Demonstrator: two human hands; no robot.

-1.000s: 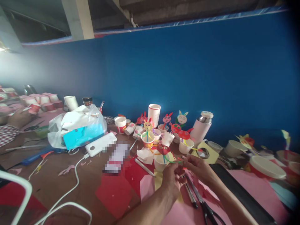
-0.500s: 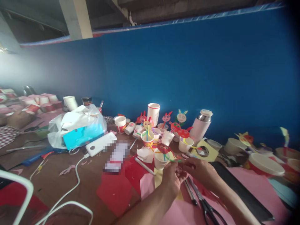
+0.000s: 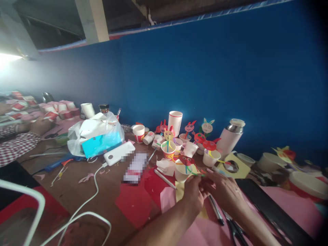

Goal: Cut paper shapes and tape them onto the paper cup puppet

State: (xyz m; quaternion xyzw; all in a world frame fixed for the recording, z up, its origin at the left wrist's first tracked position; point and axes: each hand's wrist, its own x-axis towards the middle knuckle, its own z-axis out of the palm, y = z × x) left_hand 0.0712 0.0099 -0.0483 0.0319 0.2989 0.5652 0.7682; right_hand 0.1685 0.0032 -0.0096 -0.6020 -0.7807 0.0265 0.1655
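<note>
Taking the meeting hands as dial centre, note nearest, at six o'clock, a flat pink paper sheet [image 3: 201,228]. At five o'clock, find black-handled scissors [image 3: 233,228] partly hidden by the right forearm, with a slim grey pen with a black end [image 3: 216,209] just beside.

At centre, find left hand [image 3: 193,193] and right hand [image 3: 224,186] touching, fingers bent inward. Cannot tell whether either is clamped on anything, owing to hidden, blurred fingertips. See a thin green strip [image 3: 198,174] at the upper edge of the fingers. Locate at ten o'clock, near the left hand, an upright white paper cup [image 3: 181,173] with a red paper head [image 3: 186,160] above the rim.

At nine o'clock, observe a slender white stick [image 3: 165,179] on red paper; toward four, a long flat black slab [image 3: 266,205]; at two, a yellow paper piece with a round hole [image 3: 242,171].

Farther, note at one o'clock a pale pink flask with a steel neck [image 3: 230,138]; at eleven, a tall white ribbed cup with a red rim [image 3: 175,123]; at ten, a white rectangular device [image 3: 119,154], then a co-worker's hand [image 3: 42,126]. Farthest, at twelve, find a blue wall panel [image 3: 217,68].
</note>
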